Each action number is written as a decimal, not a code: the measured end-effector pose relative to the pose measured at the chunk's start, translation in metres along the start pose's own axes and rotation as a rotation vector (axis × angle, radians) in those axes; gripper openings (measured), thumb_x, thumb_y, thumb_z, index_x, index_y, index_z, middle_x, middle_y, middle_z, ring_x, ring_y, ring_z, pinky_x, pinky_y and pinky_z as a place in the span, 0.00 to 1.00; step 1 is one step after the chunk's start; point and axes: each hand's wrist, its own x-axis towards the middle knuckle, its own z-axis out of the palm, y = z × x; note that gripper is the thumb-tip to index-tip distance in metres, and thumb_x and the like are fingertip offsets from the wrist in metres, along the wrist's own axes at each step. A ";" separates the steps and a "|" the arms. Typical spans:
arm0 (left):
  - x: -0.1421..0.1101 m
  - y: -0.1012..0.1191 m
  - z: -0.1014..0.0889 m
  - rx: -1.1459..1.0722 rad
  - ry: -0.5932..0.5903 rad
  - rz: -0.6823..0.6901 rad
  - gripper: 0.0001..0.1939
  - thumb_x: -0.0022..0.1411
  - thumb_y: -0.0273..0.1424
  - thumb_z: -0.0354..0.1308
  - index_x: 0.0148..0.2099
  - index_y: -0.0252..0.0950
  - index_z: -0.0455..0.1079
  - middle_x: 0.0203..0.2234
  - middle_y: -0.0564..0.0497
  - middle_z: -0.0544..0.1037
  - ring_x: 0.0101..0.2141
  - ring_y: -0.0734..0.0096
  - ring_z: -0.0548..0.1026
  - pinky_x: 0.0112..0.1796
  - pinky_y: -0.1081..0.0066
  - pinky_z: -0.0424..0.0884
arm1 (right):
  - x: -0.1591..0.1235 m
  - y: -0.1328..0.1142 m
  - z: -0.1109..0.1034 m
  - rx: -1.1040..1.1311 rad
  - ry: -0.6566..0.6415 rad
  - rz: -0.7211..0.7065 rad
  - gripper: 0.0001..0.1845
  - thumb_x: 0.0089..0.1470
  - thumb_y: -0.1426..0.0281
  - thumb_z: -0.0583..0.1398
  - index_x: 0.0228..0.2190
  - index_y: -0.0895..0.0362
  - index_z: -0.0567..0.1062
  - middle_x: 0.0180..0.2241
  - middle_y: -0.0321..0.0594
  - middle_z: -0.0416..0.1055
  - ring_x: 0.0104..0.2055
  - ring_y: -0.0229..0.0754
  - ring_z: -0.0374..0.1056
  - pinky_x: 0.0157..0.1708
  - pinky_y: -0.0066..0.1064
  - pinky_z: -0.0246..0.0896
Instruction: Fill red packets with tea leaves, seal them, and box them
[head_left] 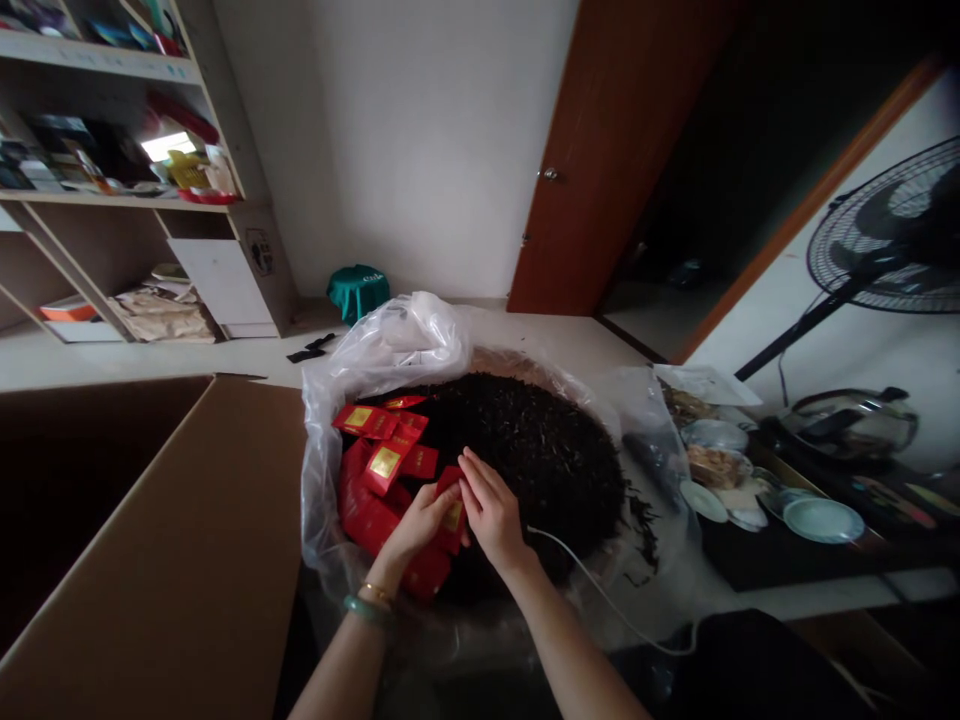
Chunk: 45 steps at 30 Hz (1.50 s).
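Observation:
My left hand (420,517) holds a small red packet (453,517) with a gold label upright over a heap of dark dried leaves that look like tea (547,440). Fingers pressed together, my right hand (495,515) closes on the same packet's upper edge from the other side. The leaves lie in a large clear plastic bag (321,430) with its rim folded open. Left of my hands, several red packets (385,462) with gold labels rest on the leaves and on a larger red bag (360,510). The held packet's opening is hidden by my fingers.
An open cardboard box (247,500) stands on the left. At right, a dark tea table (757,560) bears dishes (823,520), bagged goods and a glass kettle (885,425). A white cable (600,595) crosses the plastic. Beyond are a fan (892,230), shelves and a door.

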 end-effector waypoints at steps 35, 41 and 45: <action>0.008 0.006 -0.007 -0.031 0.305 0.135 0.22 0.42 0.42 0.70 0.37 0.31 0.78 0.28 0.45 0.82 0.30 0.61 0.79 0.35 0.65 0.76 | 0.008 0.005 -0.039 0.012 -0.116 0.236 0.11 0.58 0.68 0.55 0.24 0.54 0.69 0.28 0.41 0.70 0.32 0.42 0.66 0.34 0.34 0.64; 0.008 0.008 -0.014 -0.280 0.410 0.101 0.23 0.36 0.40 0.73 0.33 0.30 0.75 0.24 0.50 0.80 0.27 0.68 0.78 0.35 0.66 0.76 | 0.005 -0.002 -0.033 0.325 -0.219 0.531 0.10 0.57 0.62 0.55 0.32 0.55 0.71 0.30 0.41 0.74 0.32 0.42 0.71 0.33 0.31 0.67; 0.007 0.008 -0.016 -0.290 0.355 0.077 0.22 0.41 0.44 0.70 0.31 0.30 0.76 0.21 0.51 0.78 0.24 0.70 0.76 0.31 0.68 0.76 | 0.012 -0.002 -0.031 0.521 -0.378 0.635 0.14 0.53 0.59 0.60 0.35 0.56 0.75 0.36 0.45 0.77 0.37 0.46 0.74 0.41 0.36 0.69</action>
